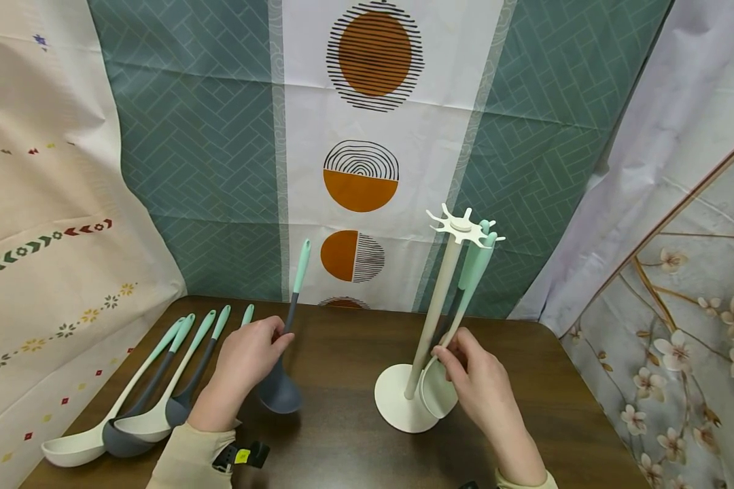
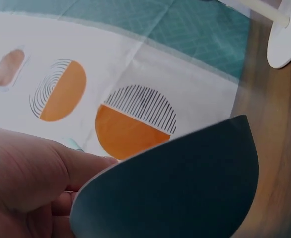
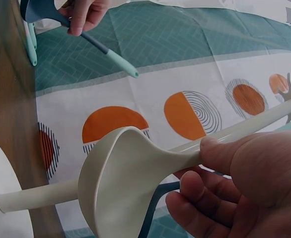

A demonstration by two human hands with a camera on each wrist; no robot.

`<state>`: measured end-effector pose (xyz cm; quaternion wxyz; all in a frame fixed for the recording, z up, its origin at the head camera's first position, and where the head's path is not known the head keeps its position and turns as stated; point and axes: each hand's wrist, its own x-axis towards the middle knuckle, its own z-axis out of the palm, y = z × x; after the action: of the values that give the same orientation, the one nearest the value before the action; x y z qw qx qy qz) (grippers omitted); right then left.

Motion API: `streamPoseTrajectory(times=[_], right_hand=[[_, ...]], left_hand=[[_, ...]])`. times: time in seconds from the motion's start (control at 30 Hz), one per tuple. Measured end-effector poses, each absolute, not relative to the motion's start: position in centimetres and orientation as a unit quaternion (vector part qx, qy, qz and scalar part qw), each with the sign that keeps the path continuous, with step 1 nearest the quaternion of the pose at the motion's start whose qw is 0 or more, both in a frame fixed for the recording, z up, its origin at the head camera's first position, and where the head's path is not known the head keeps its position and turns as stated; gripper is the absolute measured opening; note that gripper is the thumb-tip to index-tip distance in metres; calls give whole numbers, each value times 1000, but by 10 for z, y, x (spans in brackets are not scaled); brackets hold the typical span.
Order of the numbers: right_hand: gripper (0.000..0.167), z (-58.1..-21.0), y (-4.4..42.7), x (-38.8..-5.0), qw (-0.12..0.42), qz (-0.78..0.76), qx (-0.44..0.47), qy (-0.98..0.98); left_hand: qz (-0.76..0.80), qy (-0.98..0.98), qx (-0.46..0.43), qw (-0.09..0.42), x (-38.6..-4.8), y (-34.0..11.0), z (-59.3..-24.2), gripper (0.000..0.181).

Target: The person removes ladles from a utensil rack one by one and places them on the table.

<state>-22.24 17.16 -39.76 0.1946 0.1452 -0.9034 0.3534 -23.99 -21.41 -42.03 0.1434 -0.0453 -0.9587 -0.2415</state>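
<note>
My left hand (image 1: 247, 356) pinches a dark blue-grey ladle (image 1: 280, 392) by its stem, mint handle up and bowl down, left of the rack. That ladle's bowl (image 2: 175, 193) fills the lower part of the left wrist view. At the right, my right hand (image 1: 480, 380) pinches a cream ladle (image 3: 125, 183) low on its stem, just above the bowl. Its mint handle (image 1: 482, 265) reaches up to the hooked top of a cream utensil stand (image 1: 434, 312). Whether it hangs on a hook, I cannot tell. Behind it, another mint-handled utensil (image 1: 467, 266) with a dark stem hangs, partly hidden.
Several mint-handled ladles and spoons lie side by side at the table's left, among them a cream one (image 1: 73, 448) and a dark one (image 1: 122, 441). The stand's round base (image 1: 397, 407) rests on the brown table (image 1: 342, 353). Patterned cloths (image 1: 189, 136) hang behind.
</note>
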Motion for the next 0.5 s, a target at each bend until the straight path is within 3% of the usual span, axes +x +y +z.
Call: streamPoseTrajectory(times=[0.5], right_hand=[[17,-398,171,-223,190,355,144,-904]], left_hand=[[-209,-972,-3,109,-248,-225,-437,24]])
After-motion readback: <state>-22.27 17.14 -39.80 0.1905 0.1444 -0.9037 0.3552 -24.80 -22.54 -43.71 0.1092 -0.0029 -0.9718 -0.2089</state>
